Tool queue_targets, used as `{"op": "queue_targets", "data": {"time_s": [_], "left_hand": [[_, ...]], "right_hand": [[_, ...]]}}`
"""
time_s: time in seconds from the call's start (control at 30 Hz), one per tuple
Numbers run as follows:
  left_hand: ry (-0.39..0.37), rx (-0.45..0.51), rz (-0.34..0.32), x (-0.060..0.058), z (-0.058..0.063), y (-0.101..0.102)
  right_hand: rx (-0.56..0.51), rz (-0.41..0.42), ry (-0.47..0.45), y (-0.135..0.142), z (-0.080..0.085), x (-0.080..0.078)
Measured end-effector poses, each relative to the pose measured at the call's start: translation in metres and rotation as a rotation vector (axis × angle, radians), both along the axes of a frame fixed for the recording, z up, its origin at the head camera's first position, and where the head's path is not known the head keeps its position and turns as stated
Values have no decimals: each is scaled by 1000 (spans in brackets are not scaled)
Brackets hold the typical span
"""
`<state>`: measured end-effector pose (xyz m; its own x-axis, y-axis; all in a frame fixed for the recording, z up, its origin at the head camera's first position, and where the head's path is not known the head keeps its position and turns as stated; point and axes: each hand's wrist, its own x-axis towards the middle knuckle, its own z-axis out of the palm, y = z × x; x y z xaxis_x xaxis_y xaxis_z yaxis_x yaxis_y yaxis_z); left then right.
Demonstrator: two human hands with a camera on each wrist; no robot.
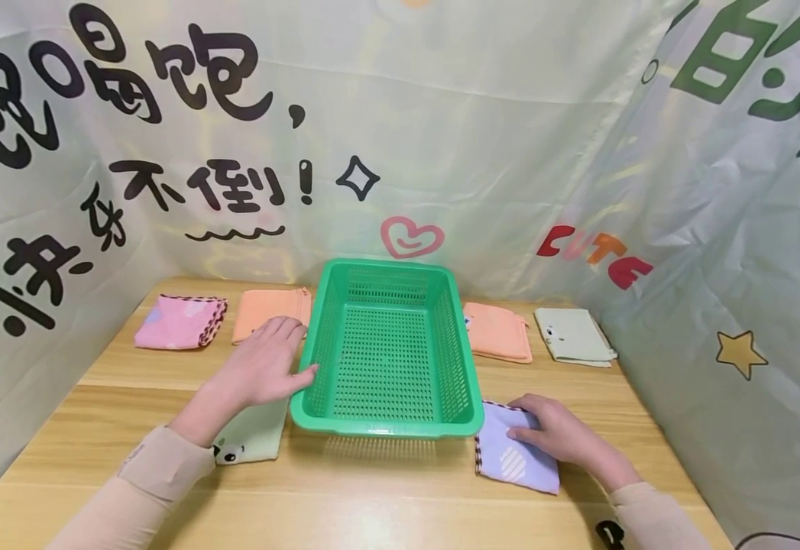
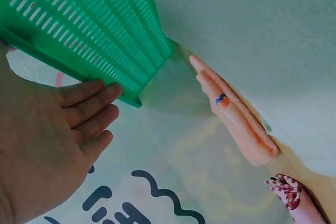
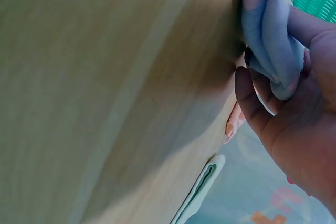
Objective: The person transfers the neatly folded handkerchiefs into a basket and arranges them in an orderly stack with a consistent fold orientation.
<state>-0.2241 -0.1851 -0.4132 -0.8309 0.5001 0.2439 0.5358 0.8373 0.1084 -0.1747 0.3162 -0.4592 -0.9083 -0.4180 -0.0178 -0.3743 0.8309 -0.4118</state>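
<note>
A green plastic basket [image 1: 386, 429] with perforated walls stands upright on the table. My left hand [image 1: 265, 363] is at its left rim, thumb reaching over the edge. In the left wrist view the fingers of this hand [image 2: 47, 124] are fairly straight beside the basket rim [image 2: 47, 61]. To the right of the basket, my right hand [image 1: 558, 435] grips the right edge of a folded purple towel [image 1: 510, 464] with checked trim. The right wrist view shows fingers curled round the folded layers of the towel [image 3: 273, 35].
Under my left forearm lies a light green towel [image 1: 255, 431]. Behind are a pink towel [image 1: 173, 322], an orange one [image 1: 269, 305], another orange one [image 1: 499, 332] and a pale green one [image 1: 574, 334]. Printed white curtains [image 1: 496, 153] enclose the wooden table [image 1: 344, 496].
</note>
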Motion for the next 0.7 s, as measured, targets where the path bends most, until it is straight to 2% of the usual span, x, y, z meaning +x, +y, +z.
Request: {"op": "queue_targets", "data": {"time_s": [0.3, 0.7], "left_hand": [[38, -7, -20, -2, -1, 0], [58, -9, -27, -2, -2, 0]], "right_hand": [[-44, 4, 40, 2, 0, 2], [-122, -53, 19, 2, 0, 5]]}}
